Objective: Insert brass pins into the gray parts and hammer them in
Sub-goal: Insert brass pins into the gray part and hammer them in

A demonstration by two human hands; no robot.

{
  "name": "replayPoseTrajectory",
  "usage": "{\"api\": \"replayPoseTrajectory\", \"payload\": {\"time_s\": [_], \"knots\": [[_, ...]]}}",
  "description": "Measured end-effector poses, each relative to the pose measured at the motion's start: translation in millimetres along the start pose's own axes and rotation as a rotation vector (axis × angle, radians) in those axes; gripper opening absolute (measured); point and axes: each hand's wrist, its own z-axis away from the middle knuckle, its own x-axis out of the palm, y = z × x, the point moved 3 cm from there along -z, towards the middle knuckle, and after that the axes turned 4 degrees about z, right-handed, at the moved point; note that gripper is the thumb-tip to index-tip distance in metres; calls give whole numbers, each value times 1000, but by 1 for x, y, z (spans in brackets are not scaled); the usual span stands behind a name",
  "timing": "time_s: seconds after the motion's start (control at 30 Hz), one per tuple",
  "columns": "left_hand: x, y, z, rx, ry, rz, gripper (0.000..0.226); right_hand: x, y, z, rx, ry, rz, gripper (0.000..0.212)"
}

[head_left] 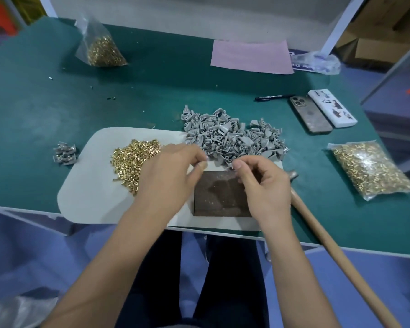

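Head view: both hands meet over a dark metal block (pixel 219 200). The left hand (pixel 168 171) curls its fingers, pinching something too small to tell. The right hand (pixel 262 183) pinches a gray part (pixel 230 165). Loose brass pins (pixel 134 159) lie beside the left hand; piled gray parts (pixel 232 136) sit just beyond both hands. A hammer (pixel 322 237) lies beside the right hand.

Both forearms reach forward, nearly meeting. The left hand (pixel 173 171) and right hand (pixel 262 183) curl, fingertips pinched, thumbs facing each other.
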Motion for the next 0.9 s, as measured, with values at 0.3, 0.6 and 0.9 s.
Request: {"api": "replayPoseTrajectory", "payload": {"time_s": [0.3, 0.6, 0.9], "knots": [[15, 54, 35, 78, -142, 76, 24, -17, -1, 18, 103, 0, -131, 23], [6, 22, 33, 11, -182, 202, 42, -26, -12, 33, 109, -26, -163, 18], [12, 26, 18, 87, -226, 96, 17, -32, -23, 28, -73, -29, 262, 28]]}}
